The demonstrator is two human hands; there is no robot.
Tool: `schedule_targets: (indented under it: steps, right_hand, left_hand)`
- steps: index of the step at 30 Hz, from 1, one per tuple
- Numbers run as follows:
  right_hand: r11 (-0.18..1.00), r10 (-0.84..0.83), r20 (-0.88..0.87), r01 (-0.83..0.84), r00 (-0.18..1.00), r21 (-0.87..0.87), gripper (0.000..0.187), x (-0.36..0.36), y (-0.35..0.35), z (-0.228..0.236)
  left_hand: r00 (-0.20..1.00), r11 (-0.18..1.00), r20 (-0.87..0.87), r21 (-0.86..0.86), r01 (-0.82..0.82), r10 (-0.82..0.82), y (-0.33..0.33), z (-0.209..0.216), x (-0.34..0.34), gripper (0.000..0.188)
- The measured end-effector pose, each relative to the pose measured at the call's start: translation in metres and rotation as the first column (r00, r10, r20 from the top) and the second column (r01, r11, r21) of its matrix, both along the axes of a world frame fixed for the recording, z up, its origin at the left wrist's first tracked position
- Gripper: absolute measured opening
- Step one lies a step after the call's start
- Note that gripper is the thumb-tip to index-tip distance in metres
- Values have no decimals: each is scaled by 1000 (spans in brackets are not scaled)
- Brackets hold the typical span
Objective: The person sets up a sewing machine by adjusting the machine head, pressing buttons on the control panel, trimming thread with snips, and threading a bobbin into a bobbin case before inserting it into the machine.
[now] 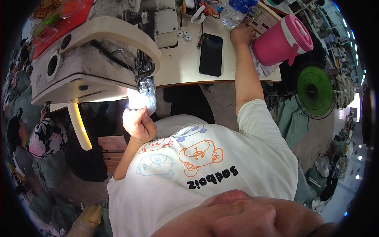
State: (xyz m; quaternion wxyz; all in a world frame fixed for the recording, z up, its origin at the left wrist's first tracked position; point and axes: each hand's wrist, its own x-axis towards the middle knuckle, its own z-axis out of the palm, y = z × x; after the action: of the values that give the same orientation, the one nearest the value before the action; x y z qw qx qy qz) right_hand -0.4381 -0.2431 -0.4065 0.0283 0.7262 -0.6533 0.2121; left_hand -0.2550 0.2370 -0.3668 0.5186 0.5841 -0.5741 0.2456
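At the lit needle end of the sewing machine (92, 65), which stands at the left of the worktop (181, 77), the left hand (139, 125) is held with its fingers curled and drawn together; whether thread is pinched there cannot be told through the glare. Well apart from it, the right hand (242, 36) is laid by the control panel (258, 17), its grip partly hidden. If the machine were started with the fingertips so near the needle area (146, 75), they could be pricked or caught; a button pressed by accident on the panel might be the cause. By a sideways sweep of the right hand, the water bottle (236, 15) could be toppled and the panel wetted. The pink jug (274, 43), set on a crumpled cloth (265, 68) near the edge, could likewise be tipped by the forearm, and the phone (211, 54) splashed
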Motion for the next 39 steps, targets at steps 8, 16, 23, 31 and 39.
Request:
schedule_targets:
  steps: [8, 16, 23, 31, 39]
  right_hand:
    - [1000, 6, -43, -5, 999, 9, 71, 1, 2, 7]
    - [1000, 13, -99, -14, 995, -18, 72, -2, -3, 5]
    - [999, 46, -68, -44, 997, 29, 65, 4, 9, 11]
    - [1000, 26, -64, -26, 998, 7, 67, -1, 0, 8]
    - [1000, 25, -39, -26, 999, -11, 66, 4, -2, 5]
  left_hand:
    - [997, 998, -58, 31, 51, -50, 3, -4, -2, 15]
    - [993, 995, -63, 24, 101, -99, 4, -2, 2, 17]
    - [994, 995, -65, 50, 89, -86, 9, 4, -1, 17]
    - [993, 999, -106, -22, 41, -43, 3, -6, -2, 22]
    - [999, 1000, -42, 16, 12, -12, 3, -5, 3, 18]
